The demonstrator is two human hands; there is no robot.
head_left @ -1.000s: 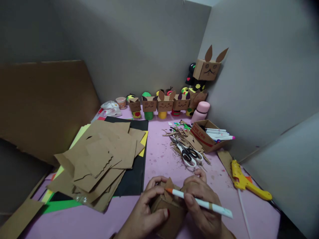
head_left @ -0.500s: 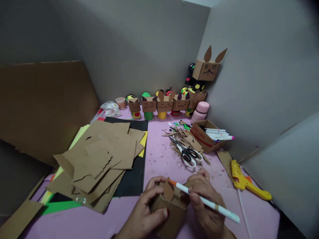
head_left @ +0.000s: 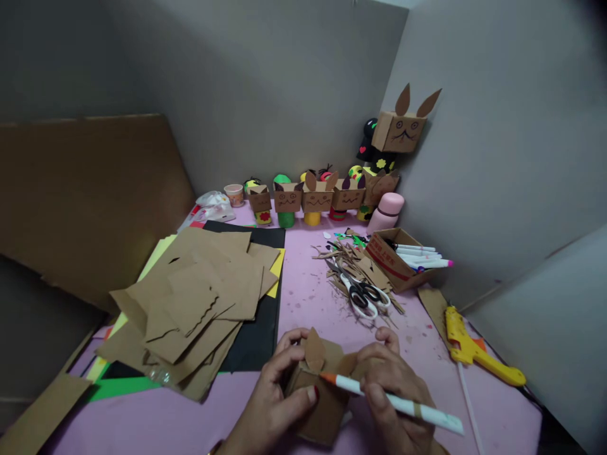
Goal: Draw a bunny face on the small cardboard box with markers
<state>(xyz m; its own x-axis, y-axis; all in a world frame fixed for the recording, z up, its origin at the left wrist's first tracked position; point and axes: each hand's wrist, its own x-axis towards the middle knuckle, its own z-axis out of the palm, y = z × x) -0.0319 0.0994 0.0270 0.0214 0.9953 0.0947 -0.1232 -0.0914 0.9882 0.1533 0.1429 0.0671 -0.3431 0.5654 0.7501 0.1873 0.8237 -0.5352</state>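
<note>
My left hand (head_left: 277,398) is closed around the left side of a small cardboard box (head_left: 325,414), thumb on its front face. A leaf-shaped cardboard ear (head_left: 314,351) stands up from the box's top edge, and a second ear (head_left: 348,363) shows partly beside my right fingers. In my right hand (head_left: 393,392) is a white marker (head_left: 403,406) with an orange tip. That tip is at the box's upper front edge, just below the first ear; whether it touches cannot be made out.
Cardboard pieces (head_left: 199,303) lie stacked at left on black sheets. Scissors (head_left: 363,294) rest on cardboard scraps, near a box of markers (head_left: 393,262). A yellow glue gun (head_left: 474,347) lies at right. Box-headed figures (head_left: 317,199) and a pink bottle (head_left: 386,212) stand behind.
The marker tip has moved down from the ear's upper edge to the box edge below it. The box has tilted, showing more of its top. The view has shifted slightly.
</note>
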